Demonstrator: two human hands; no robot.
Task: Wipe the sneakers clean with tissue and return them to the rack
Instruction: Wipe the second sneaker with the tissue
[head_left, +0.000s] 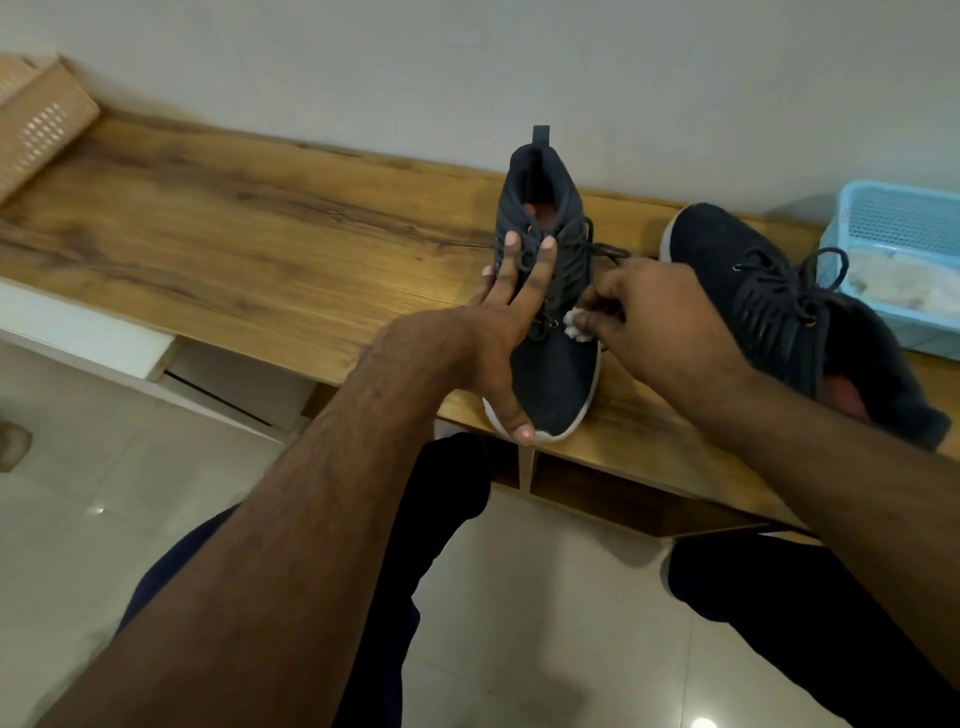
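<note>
A dark sneaker (558, 374) with a white sole stands on the wooden bench top (260, 249), toe toward me at the front edge. My left hand (506, 322) holds it steady, fingers spread over the laces and thumb on the toe. My right hand (644, 322) pinches a small wad of white tissue (577, 325) against the sneaker's right side near the laces. The second dark sneaker (769, 291) lies to the right on the bench, partly hidden behind my right forearm.
A light blue plastic basket (904, 218) holding white tissue sits at the right end of the bench. A woven tan basket (36, 124) stands at the far left. Open wooden compartments (597, 493) lie under the bench top. My knees are over the tiled floor.
</note>
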